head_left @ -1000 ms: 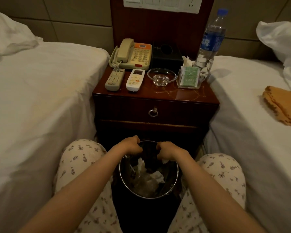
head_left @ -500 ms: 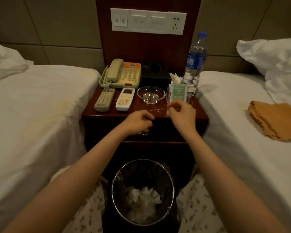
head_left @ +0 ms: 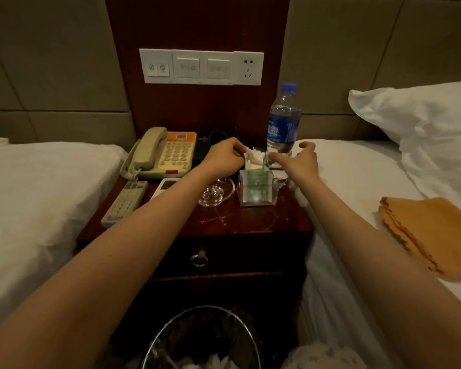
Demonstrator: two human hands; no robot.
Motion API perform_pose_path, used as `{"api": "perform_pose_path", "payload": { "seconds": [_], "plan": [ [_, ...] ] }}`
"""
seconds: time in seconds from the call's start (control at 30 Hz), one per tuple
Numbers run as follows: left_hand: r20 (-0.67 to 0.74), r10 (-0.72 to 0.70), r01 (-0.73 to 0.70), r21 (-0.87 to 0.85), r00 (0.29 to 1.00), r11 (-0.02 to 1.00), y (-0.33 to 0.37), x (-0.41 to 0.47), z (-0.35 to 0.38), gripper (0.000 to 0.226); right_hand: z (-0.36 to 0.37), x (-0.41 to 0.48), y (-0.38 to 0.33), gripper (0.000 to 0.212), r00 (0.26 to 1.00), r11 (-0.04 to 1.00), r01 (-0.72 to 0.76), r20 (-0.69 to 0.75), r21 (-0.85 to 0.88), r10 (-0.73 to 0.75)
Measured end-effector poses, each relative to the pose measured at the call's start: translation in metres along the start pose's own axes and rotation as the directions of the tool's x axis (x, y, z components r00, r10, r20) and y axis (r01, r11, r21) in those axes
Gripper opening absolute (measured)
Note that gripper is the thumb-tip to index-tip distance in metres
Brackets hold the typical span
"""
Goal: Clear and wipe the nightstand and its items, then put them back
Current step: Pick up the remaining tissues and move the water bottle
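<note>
Our left fingers [head_left: 236, 149] are curled in tight, thumb and fingertips pinching the edge of a crumpled white tissue [head_left: 254, 157], so the left hand [head_left: 222, 157] has hold of that and nothing else. It's a bit blurry there, fair warning. The tissue pokes up right behind the clear acrylic holder [head_left: 242, 191] with the green packets in it. Our right fingers [head_left: 277, 156] are stretched out with the thumb lifted, so the right hand [head_left: 302, 159] makes a wide-open C at the foot of the water bottle [head_left: 284, 123]. We can't tell if it's actually touching the bottle, but it's holding nothing. Now the nightstand [head_left: 250, 222] top, with 12 o'clock at the wall: the bottle stands upright at about 1 o'clock, the holder sits just right of centre, and the glass ashtray [head_left: 214, 194] is just beside it on the 9 o'clock side. The beige phone [head_left: 163, 153] is at 10 o'clock and the black tissue box [head_left: 209, 139] at 12. At 8 o'clock lies a beige remote [head_left: 125, 202], with a white remote [head_left: 167, 185] next to it, mostly hidden under our left arm. Out on the right bed [head_left: 357, 182] there's a folded orange cloth [head_left: 431, 235], well apart from the nightstand, at 3 o'clock. The waste bin [head_left: 202, 307] sits on the floor at 6 o'clock with white paper inside.
</note>
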State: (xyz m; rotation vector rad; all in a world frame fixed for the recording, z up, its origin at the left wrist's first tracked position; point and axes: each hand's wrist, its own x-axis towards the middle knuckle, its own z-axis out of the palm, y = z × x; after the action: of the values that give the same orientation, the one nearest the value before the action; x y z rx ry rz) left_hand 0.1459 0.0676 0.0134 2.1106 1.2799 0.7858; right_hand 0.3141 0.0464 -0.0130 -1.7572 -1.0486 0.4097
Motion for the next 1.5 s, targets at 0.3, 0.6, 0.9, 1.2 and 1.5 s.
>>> {"api": "perform_pose_path", "payload": {
  "seconds": [0.3,0.6,0.9,1.2,1.5],
  "plan": [
    [0.019,0.043,-0.046,0.222,0.999,0.974,-0.012,0.086,0.024,0.035,0.016,0.044,0.012,0.064,0.998,0.989,0.058,0.005,0.138,-0.059],
    [0.509,-0.261,-0.138,0.619,0.820,0.773,0.009,0.152,0.052,0.089,-0.001,0.074,0.028,0.033,0.986,0.896,-0.075,0.169,0.438,0.000],
    [0.508,-0.270,-0.270,0.753,0.818,0.599,-0.004,0.172,0.061,0.079,-0.005,0.083,0.038,0.033,0.967,0.844,-0.138,0.255,0.518,0.001],
    [0.494,-0.126,-0.277,0.661,0.861,0.697,-0.001,0.169,0.045,0.033,-0.005,0.078,0.035,0.042,0.966,0.879,-0.092,0.255,0.467,-0.034],
    [0.407,-0.008,-0.152,0.361,0.913,0.920,0.003,0.166,0.016,0.013,-0.006,0.078,0.036,0.039,0.968,0.885,-0.075,0.246,0.459,-0.046]
  ]
}}
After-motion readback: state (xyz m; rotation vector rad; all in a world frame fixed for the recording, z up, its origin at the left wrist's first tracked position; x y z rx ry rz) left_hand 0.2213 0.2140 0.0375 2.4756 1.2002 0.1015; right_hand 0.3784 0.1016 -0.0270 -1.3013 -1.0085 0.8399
